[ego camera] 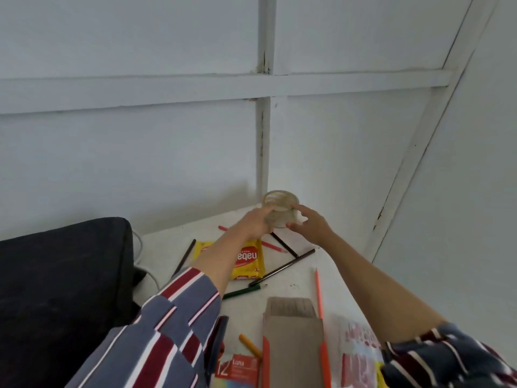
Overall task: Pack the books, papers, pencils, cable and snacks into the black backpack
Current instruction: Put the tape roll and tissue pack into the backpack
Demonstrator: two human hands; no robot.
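A clear glass jar (280, 207) stands at the far corner of the white table (302, 284). My left hand (256, 224) grips its left side and my right hand (310, 225) touches its right side with fingers spread. The black backpack (61, 289) lies at the left. A yellow snack pack (247, 259) sits under my left forearm. Several coloured pencils lie scattered, among them a dark brown pencil (282, 267), a green pencil (243, 292) and an orange pencil (319, 295). An open pencil box (293, 334) lies in front. A white cable (145, 264) shows beside the backpack.
White panelled walls (167, 149) close off the table at the back and right. A pink-printed plastic pack (359, 357) lies at the lower right. The red pencil-box label (237, 369) sits at the bottom edge.
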